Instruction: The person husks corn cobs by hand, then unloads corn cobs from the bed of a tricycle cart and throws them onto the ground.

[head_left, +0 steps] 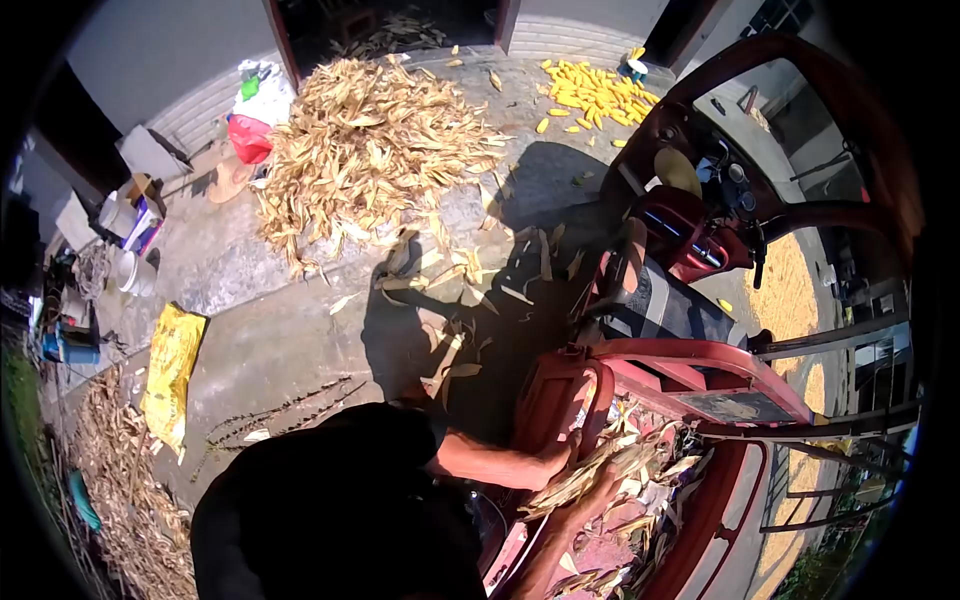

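My left hand (562, 458) reaches over the side of the red cargo bed (532, 405) of a three-wheeled vehicle. A bundle of dry corn husks (572, 484) lies between my two hands, which close in on it from either side. My right hand (602, 490) is at the lower side of the bundle, its forearm coming up from the bottom edge. Husks partly cover the fingers of both hands. More loose husks (652, 478) and pale scraps are scattered over the bed floor.
A big husk heap (375, 150) lies on the concrete, with yellow corn cobs (598, 92) beyond it. The vehicle's seat and handlebar (757, 262) are ahead of the bed. A yellow sack (173, 370) lies at left. Corn kernels (783, 290) are spread at right.
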A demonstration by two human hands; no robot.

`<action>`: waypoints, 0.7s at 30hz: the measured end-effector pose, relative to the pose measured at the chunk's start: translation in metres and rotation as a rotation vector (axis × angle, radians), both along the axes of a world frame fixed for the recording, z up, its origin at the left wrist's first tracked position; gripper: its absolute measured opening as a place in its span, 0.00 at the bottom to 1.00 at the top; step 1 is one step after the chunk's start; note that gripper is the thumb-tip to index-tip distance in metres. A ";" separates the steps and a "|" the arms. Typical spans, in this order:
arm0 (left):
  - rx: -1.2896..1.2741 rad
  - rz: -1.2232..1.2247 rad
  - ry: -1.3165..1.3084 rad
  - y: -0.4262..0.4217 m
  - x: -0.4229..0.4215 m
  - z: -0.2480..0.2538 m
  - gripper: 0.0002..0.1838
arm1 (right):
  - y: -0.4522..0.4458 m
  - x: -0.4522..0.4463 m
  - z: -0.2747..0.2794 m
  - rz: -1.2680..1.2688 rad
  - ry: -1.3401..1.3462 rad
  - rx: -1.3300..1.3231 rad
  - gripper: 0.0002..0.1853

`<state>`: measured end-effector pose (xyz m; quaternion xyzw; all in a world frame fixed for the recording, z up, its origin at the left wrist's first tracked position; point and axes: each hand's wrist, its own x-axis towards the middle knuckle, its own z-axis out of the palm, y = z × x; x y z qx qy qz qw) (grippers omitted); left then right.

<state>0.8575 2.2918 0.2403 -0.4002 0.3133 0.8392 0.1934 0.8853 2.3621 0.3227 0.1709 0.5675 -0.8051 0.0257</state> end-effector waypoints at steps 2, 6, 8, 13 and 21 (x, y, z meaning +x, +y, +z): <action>0.199 0.155 -0.106 -0.054 0.019 -0.005 0.31 | -0.070 0.011 0.018 0.155 -0.018 0.028 0.38; 0.354 0.452 -0.082 -0.154 0.054 -0.029 0.27 | -0.145 -0.007 -0.064 0.382 -0.246 0.049 0.32; -0.329 0.349 0.325 -0.214 0.068 -0.029 0.25 | -0.206 -0.024 -0.098 0.509 -0.294 0.014 0.31; 0.149 0.851 0.454 -0.536 -0.068 0.051 0.43 | -0.495 -0.149 0.026 1.152 -0.027 -0.445 0.40; -1.215 0.982 0.635 -0.729 0.002 0.209 0.27 | -0.468 -0.109 0.160 1.186 0.616 -0.051 0.28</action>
